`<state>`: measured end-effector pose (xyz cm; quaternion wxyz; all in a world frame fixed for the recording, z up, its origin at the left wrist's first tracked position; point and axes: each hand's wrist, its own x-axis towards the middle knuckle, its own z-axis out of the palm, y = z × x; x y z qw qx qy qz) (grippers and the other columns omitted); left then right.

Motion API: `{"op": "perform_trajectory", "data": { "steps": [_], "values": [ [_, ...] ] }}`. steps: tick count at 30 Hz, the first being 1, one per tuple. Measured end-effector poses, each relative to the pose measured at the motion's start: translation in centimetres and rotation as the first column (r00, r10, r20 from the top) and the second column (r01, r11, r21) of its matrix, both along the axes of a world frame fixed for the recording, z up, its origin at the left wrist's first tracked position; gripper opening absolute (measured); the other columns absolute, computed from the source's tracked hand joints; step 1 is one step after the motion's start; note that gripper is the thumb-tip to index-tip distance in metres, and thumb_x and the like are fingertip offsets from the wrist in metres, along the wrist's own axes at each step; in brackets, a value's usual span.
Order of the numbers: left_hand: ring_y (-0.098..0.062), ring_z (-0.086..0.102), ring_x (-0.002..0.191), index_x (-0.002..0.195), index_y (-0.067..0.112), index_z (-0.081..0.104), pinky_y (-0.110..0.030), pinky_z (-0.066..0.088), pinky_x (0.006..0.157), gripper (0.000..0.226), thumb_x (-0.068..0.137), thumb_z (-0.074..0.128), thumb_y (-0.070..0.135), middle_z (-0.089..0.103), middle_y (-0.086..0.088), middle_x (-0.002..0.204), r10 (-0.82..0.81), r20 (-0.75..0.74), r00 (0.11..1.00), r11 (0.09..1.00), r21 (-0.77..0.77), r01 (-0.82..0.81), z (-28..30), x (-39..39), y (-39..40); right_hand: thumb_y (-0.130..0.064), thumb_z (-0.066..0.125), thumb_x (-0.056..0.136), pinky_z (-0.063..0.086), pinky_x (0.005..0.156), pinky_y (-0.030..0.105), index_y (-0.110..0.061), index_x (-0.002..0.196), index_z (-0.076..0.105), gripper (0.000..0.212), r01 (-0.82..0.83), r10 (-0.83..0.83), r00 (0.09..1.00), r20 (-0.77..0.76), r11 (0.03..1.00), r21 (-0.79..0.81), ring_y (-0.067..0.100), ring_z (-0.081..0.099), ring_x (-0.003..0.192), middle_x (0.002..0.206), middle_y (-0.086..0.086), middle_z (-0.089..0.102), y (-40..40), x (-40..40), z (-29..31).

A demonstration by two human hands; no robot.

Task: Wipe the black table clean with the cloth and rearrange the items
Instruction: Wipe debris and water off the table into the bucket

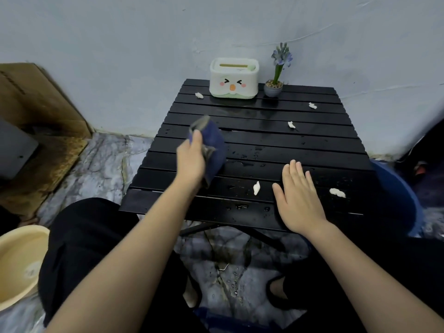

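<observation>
A black slatted table (276,145) stands against the wall, wet with droplets and dotted with several small white paper scraps (256,188). My left hand (191,159) grips a dark blue cloth (212,143) and holds it just above the table's left side. My right hand (299,200) lies flat on the near right part of the table, fingers spread, holding nothing. At the far edge stand a white and green tissue box (234,79) with a cartoon face and a small potted purple flower (274,87).
A cream basin (19,260) sits on the floor at the lower left. A blue tub (398,195) stands right of the table. Cardboard (40,111) leans against the wall at the left. My knees are under the table's near edge.
</observation>
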<state>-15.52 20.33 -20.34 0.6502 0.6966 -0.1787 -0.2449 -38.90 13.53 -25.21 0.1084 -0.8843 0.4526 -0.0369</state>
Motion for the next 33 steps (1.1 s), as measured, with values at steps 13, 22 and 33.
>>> {"op": "perform_trajectory", "data": {
  "steps": [13,22,33],
  "values": [
    [-0.034,0.047,0.115,0.112,0.003,0.050,-0.047,0.036,0.105,0.036,0.106,0.028,0.031,0.053,-0.018,0.117,-0.408,0.703,0.582,0.781,0.599,-0.177,-5.1,7.6,0.7,-0.042,0.018,0.106,-0.004,0.128,0.037,-0.003,0.160,0.008,0.067,0.015,-0.015,1.000,0.006,1.000,-0.013,0.021,-0.007,0.157,0.169,0.013,-0.001,0.0,0.0,-0.2],
    [-0.030,0.044,0.127,0.120,0.005,0.050,-0.042,0.029,0.115,0.038,0.107,0.029,0.033,0.052,-0.012,0.129,-0.520,0.680,0.517,0.841,0.512,0.172,-4.5,-3.7,-6.9,-0.043,0.016,0.105,-0.004,0.127,0.036,-0.003,0.160,0.009,0.068,0.016,-0.015,0.999,0.028,0.999,-0.033,0.020,-0.007,0.157,0.169,0.012,0.000,0.1,0.0,-0.4],
    [-0.026,0.065,0.099,0.123,0.007,0.061,-0.044,0.051,0.103,0.035,0.104,0.044,0.032,0.065,-0.011,0.106,-0.152,-0.588,0.795,0.977,-0.210,0.032,2.0,1.6,-8.0,-0.044,0.016,0.105,-0.005,0.127,0.035,-0.005,0.160,0.008,0.068,0.012,-0.012,0.999,0.037,1.000,-0.014,0.018,-0.008,0.157,0.170,0.010,-0.001,0.1,-0.1,-0.2]
  ]
}}
